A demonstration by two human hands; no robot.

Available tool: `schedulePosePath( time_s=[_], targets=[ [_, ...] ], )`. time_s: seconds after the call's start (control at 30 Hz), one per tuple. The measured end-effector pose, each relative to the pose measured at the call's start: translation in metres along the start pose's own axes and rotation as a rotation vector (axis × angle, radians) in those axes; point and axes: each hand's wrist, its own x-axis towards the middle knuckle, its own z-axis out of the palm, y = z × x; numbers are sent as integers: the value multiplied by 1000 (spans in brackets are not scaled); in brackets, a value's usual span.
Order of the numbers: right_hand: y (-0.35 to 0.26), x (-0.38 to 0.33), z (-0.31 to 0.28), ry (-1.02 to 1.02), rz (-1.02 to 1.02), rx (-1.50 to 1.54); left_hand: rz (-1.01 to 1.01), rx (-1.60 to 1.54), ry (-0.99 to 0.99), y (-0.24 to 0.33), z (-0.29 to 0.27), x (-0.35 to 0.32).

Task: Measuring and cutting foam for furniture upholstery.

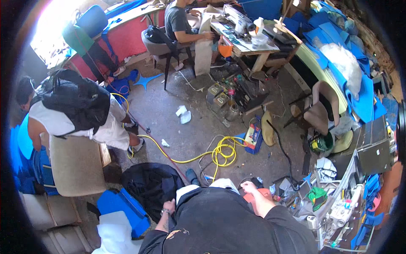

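Note:
My left hand (169,206), with a band at its wrist, hangs beside a large heap of black fabric (153,182). Its fingers look curled, and what they hold, if anything, is too small to make out. At the right of my lap, my right hand (248,186) has its fingers drawn together, above an orange-red object (257,198) partly covered by my forearm. I cannot see anything clearly between those fingers. Pale cloth (224,183) shows at my lap, and a dark shoe (192,177) rests on the floor between the fabric and a yellow hose (226,154).
At left, a person (72,106) with a black backpack bends by a beige chair (76,165). Another person (177,25) sits at a sewing machine (239,21) at the back. Blue foam pieces (122,211) lie at my left; a cluttered white machine (338,213) stands right.

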Motion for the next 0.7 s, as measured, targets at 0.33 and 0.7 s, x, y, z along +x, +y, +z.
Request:
schedulePosePath(
  time_s=[0.33,0.7],
  targets=[
    [-202,125,44,-104,-232,-274,80,-962,319,186,-268,183],
    [-555,369,27,-71,-341,-311,-531,-528,90,225,-323,239]
  ],
)
